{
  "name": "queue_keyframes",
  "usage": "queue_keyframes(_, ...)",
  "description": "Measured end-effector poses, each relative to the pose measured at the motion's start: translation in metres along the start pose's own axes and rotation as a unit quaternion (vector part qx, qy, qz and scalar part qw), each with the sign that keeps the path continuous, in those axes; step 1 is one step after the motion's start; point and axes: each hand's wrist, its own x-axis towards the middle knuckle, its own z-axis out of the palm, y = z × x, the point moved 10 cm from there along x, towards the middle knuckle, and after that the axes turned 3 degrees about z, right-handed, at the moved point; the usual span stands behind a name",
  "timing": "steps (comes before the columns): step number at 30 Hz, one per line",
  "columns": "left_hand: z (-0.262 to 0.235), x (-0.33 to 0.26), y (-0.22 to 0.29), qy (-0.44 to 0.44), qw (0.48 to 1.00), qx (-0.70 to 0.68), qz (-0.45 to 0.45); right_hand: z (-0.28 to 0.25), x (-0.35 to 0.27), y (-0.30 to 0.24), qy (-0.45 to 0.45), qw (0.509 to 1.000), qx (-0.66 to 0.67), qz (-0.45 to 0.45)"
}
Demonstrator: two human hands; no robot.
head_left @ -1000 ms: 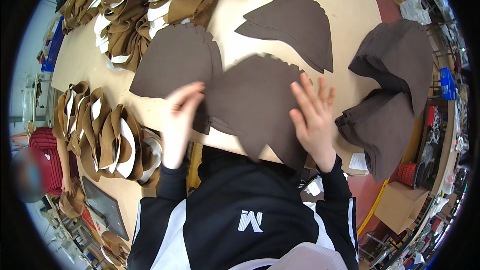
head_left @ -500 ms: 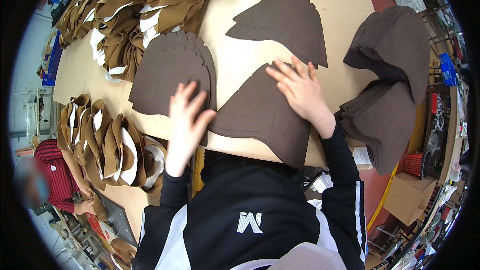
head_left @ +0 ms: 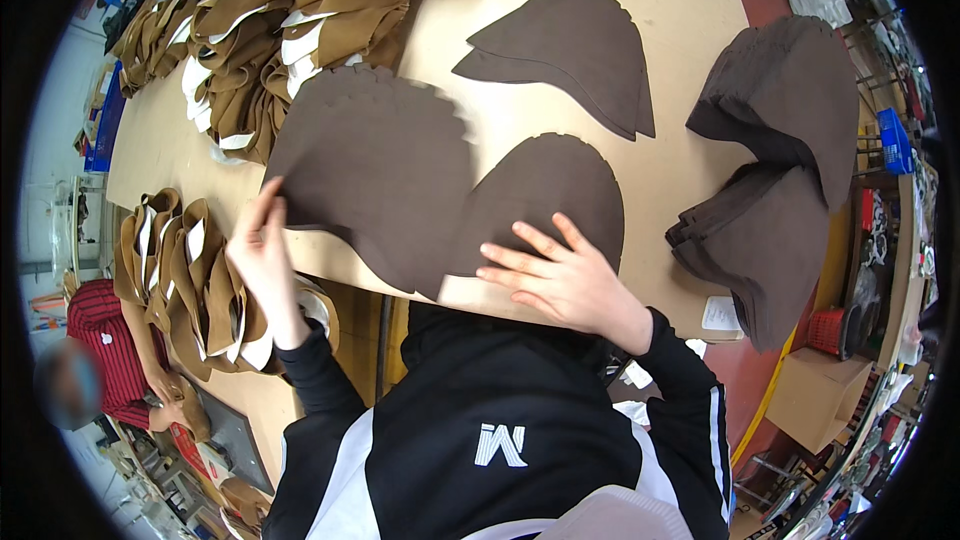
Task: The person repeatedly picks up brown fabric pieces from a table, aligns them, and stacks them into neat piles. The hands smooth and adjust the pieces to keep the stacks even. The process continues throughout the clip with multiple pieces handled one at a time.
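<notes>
My left hand [head_left: 262, 258] is closed on the left edge of a dark brown, leather-like cut piece [head_left: 375, 160], pinching it between thumb and fingers. That piece has a rounded, notched top, looks blurred, and its lower right corner reaches the table's near edge. My right hand [head_left: 565, 275] lies flat with fingers spread on a second dark brown piece [head_left: 550, 180] of similar shape. The two pieces meet or overlap between my hands. Farther off, a pair of overlapping dark brown pieces [head_left: 570, 45] rests on the table [head_left: 470, 115].
Stacks of dark brown pieces [head_left: 790, 110] hang over the table's right side, a white label [head_left: 722, 314] beside them. Brown folded pieces with white lining [head_left: 300, 10] are heaped at the far left, more [head_left: 205, 290] at near left. A person in a striped shirt [head_left: 105, 350] works at left.
My left hand has moved left and down and taken hold of the left piece's edge; that piece now extends farther right. My right hand has slid nearer and left, and the piece under it has turned.
</notes>
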Motion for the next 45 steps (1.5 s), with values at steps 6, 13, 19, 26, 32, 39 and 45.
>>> queue_keyframes(6, 0.003, -0.002, 0.023, -0.004, 0.961, 0.247, 0.126, 0.023, 0.006, 0.048, -0.026, 0.996, -0.006, 0.08)
queue_keyframes(13, 0.143, -0.095, 0.07, -0.262, 0.943, 0.143, 0.144, 0.006, 0.022, 0.141, 0.041, 0.967, -0.07, 0.242)
queue_keyframes(19, 0.16, -0.098, 0.071, -0.339, 0.932, 0.095, 0.085, -0.025, 0.002, 0.164, 0.186, 0.917, -0.136, 0.326)
queue_keyframes(26, 0.144, -0.089, 0.077, -0.291, 0.951, 0.077, 0.069, -0.054, 0.004, 0.089, 0.227, 0.958, 0.011, 0.173)
queue_keyframes(32, 0.075, -0.021, 0.054, -0.138, 0.99, -0.011, -0.029, -0.052, -0.014, 0.054, 0.172, 0.976, 0.065, 0.121)
queue_keyframes(39, 0.01, 0.011, 0.056, 0.017, 0.947, 0.267, 0.177, 0.021, -0.006, 0.019, -0.036, 0.998, 0.021, 0.047)
queue_keyframes(45, 0.122, -0.078, 0.08, -0.262, 0.95, 0.098, 0.135, 0.007, 0.011, 0.109, -0.004, 0.982, -0.056, 0.183)
